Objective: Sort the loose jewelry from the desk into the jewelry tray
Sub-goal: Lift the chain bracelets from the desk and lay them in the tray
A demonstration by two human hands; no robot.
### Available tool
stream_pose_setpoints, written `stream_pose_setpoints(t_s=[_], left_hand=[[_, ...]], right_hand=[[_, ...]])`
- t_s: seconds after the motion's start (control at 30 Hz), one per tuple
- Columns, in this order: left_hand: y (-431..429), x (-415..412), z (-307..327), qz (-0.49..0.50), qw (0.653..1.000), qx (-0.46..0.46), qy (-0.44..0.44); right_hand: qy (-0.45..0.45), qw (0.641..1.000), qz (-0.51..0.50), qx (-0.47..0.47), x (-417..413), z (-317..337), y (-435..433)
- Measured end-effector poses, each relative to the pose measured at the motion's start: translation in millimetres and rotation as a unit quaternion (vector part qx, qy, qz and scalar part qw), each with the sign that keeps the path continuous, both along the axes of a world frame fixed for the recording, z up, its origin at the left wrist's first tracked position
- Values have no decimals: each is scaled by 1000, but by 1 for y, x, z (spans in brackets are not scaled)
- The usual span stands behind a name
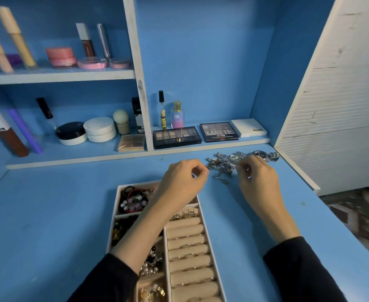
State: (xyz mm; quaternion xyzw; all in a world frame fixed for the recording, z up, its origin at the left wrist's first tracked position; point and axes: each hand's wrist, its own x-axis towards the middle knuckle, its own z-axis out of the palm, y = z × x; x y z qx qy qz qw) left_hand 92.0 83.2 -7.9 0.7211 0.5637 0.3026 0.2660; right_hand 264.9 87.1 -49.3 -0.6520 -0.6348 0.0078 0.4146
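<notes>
The left fingertips [203, 171] were pinched together, thumb against forefinger, on a strand at the left end of the silver jewelry pile [222, 165]. The right fingers [242, 167] were curled tight over the pile's middle, with a glint of silver held between them; which piece it was I could not tell through the blur. The left hand [183, 177] reached across the far right corner of the jewelry tray [135, 184], and the right hand [257, 179] hung just beside it. The pile lay near the desk's [59, 214] far right corner, with watches [259, 154] at its back. The tray sat at the front edge, and its ring rolls [187, 247] lined the right side.
</notes>
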Motion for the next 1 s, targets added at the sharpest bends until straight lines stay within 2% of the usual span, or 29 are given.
stream_pose_setpoints(t_s=[0.27,0.47,0.63,0.87,1.0], left_hand=[[18,12,0,2,999,25,47],[47,29,-5,-64,974,9,219],[61,43,-10,-104,962,-12,252],[63,51,-6,-92,969,2,231],[53,51,1,-101,961,-20,256]], right_hand=[[175,983,-7,54,-8,7,-4],[288,956,-17,61,-11,12,-6],[308,949,-28,67,-8,13,-6],[318,945,-41,67,-5,13,-4],[321,943,-43,71,-5,14,-4]])
